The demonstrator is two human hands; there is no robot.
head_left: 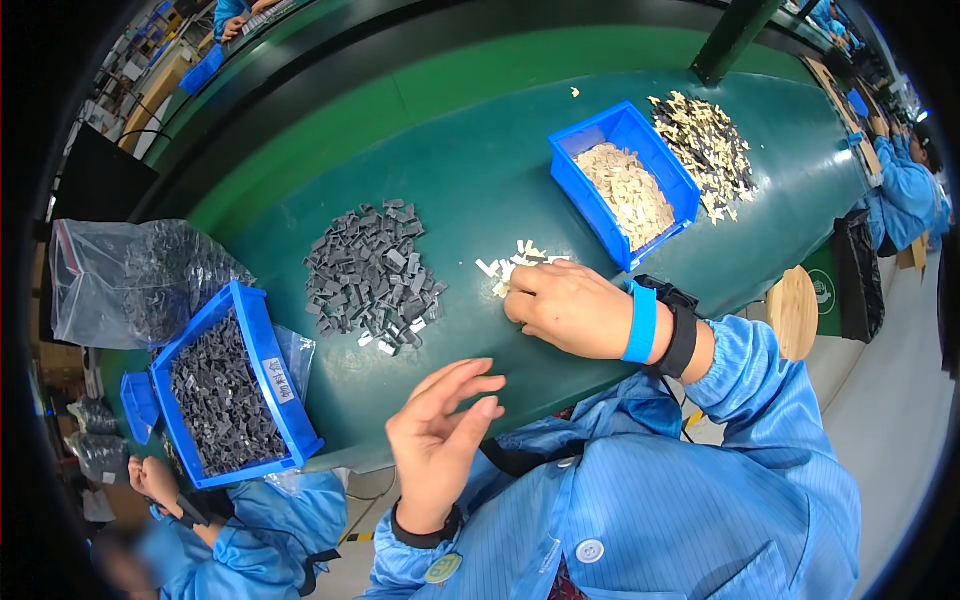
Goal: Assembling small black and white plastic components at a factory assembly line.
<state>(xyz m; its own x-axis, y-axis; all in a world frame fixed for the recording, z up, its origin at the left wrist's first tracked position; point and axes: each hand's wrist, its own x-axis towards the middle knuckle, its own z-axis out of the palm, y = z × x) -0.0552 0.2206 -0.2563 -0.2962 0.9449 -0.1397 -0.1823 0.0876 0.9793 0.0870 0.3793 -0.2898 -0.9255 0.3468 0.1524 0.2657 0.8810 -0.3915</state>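
Observation:
My left hand [440, 430] hovers over the near edge of the green table, fingers bent and apart from the thumb, with nothing seen in it. My right hand [575, 308], wearing a blue band and a black strap at the wrist, reaches down to a small heap of cream pieces [524, 256]. Its fingers are curled together, and whatever they pinch is hidden beneath them. Left of it lies a pile of small dark grey plastic parts [368, 268], with a few pale pieces at its near edge. A blue bin [566, 180] of thin beige pieces stands just beyond the right hand.
Mixed black and cream parts [708, 155] are heaped right of that bin. At the left, another blue bin [262, 350] holds small dark parts, beside a clear plastic bag [110, 285]. A co-worker's hand [155, 482] shows at lower left. A green post [735, 40] rises at the back.

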